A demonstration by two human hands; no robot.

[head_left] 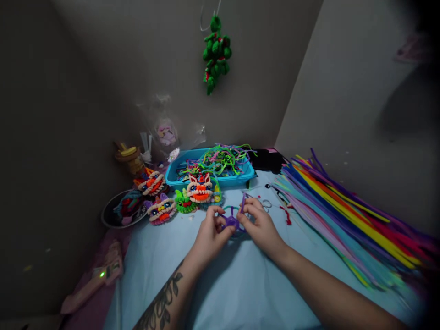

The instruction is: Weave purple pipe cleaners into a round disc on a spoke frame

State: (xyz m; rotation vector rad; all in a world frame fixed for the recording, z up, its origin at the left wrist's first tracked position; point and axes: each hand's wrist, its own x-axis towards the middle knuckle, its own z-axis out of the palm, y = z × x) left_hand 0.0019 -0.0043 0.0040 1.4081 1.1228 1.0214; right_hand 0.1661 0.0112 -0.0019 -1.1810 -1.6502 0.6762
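Note:
Between my hands, above the blue cloth, is a purple and teal piece of bent pipe cleaners (231,222), shaped like a small web with a purple middle. My left hand (213,231) pinches its left side, thumb pressed on the purple centre. With thumb and forefinger, my right hand (257,224) grips a purple strand (243,202) that stands up at the piece's right side. Just beyond the right hand lies a pair of scissors (266,205), seen only in part.
Finished lion-head figures (200,189) sit at the left, before a blue basket (210,182) of tangled pipe cleaners. Long coloured pipe cleaners (343,215) spread across the right. A dark bowl (113,215) and a pink glue gun (103,275) lie far left. Green decoration (216,52) hangs above.

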